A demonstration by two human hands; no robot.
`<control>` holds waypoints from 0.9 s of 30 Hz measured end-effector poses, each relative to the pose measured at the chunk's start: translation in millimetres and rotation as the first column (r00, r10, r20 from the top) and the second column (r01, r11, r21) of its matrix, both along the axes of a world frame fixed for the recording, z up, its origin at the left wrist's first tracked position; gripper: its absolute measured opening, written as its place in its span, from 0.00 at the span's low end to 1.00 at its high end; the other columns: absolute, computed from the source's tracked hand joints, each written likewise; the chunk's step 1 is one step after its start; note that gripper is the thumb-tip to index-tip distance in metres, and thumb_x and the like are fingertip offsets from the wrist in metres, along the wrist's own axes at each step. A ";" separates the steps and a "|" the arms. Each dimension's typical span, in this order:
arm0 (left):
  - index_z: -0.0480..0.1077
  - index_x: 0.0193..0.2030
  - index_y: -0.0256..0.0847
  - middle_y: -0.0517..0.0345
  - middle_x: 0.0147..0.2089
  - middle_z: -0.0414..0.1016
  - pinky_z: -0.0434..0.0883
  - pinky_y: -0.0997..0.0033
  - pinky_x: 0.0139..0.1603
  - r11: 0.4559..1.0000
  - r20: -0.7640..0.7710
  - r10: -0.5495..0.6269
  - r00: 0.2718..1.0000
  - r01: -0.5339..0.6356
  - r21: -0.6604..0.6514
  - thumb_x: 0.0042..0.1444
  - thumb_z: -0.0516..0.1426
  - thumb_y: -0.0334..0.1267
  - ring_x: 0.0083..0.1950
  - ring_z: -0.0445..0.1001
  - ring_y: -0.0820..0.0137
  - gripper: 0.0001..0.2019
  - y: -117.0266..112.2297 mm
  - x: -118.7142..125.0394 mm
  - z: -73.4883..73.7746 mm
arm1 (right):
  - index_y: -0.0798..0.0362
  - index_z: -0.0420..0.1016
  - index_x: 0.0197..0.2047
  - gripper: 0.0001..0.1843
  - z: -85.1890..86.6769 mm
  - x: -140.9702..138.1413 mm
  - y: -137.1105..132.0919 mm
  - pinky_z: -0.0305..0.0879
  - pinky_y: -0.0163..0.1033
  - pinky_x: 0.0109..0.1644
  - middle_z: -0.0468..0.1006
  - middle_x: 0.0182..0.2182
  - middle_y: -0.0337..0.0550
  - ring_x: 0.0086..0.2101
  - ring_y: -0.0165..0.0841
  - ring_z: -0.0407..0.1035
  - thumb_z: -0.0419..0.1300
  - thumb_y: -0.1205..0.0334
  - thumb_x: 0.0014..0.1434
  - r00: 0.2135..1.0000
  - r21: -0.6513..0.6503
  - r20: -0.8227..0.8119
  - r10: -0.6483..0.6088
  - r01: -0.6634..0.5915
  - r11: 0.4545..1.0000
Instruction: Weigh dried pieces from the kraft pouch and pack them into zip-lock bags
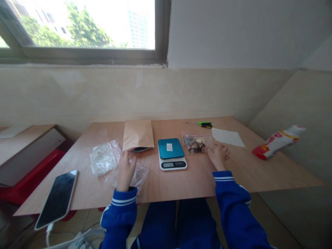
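Observation:
My left hand [126, 171] is at the lower left corner of a brown paper envelope [138, 134], thumb and fingers apart, fingertips touching its edge. A dark flat thing [142, 149] shows at the envelope's mouth. Under and beside that hand lie clear plastic bags [102, 159]. My right hand [218, 154] has its fingers closed on the right edge of a clear zip bag [197, 142] holding small dark and light pieces. Between my hands stands a white kitchen scale [173, 164] with a blue plate [170, 148] and nothing on it.
A white sheet of paper [228, 137] and green-and-black screwdrivers [205, 124] lie at the back right. A red and white bottle [277, 141] leans at the table's right side. A phone [58, 197] with a white cable is at the left edge.

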State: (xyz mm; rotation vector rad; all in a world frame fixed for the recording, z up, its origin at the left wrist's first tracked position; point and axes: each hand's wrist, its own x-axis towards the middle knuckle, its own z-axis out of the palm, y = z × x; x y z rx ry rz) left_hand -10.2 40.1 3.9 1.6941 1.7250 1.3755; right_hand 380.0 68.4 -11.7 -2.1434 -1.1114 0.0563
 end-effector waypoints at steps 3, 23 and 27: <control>0.68 0.52 0.39 0.45 0.51 0.70 0.63 0.52 0.61 1.000 -0.196 0.026 0.980 -0.025 0.007 0.51 0.53 0.29 0.58 0.68 0.56 0.20 30.7 -10.6 1.1 | 0.59 0.71 0.46 0.17 -5.4 -10.5 -7.4 0.54 0.61 0.53 0.67 0.49 0.69 0.53 0.57 0.58 0.57 0.57 0.56 0.990 0.132 0.088 0.107 -0.118 0.984; 0.73 0.54 0.52 0.53 0.53 0.77 0.66 0.66 0.39 0.996 -0.579 0.068 0.813 -0.084 0.000 0.63 0.49 0.43 0.48 0.76 0.57 0.17 44.9 20.8 58.3 | 0.62 0.65 0.59 0.26 71.4 -232.3 0.4 0.54 0.41 0.67 0.66 0.61 0.54 0.62 0.33 0.57 0.42 0.80 0.60 0.249 -0.080 0.125 0.960 -0.962 0.260; 0.74 0.54 0.52 0.51 0.47 0.80 0.65 0.67 0.36 0.990 -0.608 0.113 0.786 -0.143 -0.002 0.63 0.50 0.45 0.45 0.78 0.57 0.17 41.8 19.2 64.7 | 0.65 0.66 0.58 0.24 64.6 -252.7 21.4 0.61 0.44 0.62 0.68 0.58 0.60 0.60 0.40 0.61 0.43 0.80 0.61 0.367 -0.258 0.209 0.906 -0.873 0.414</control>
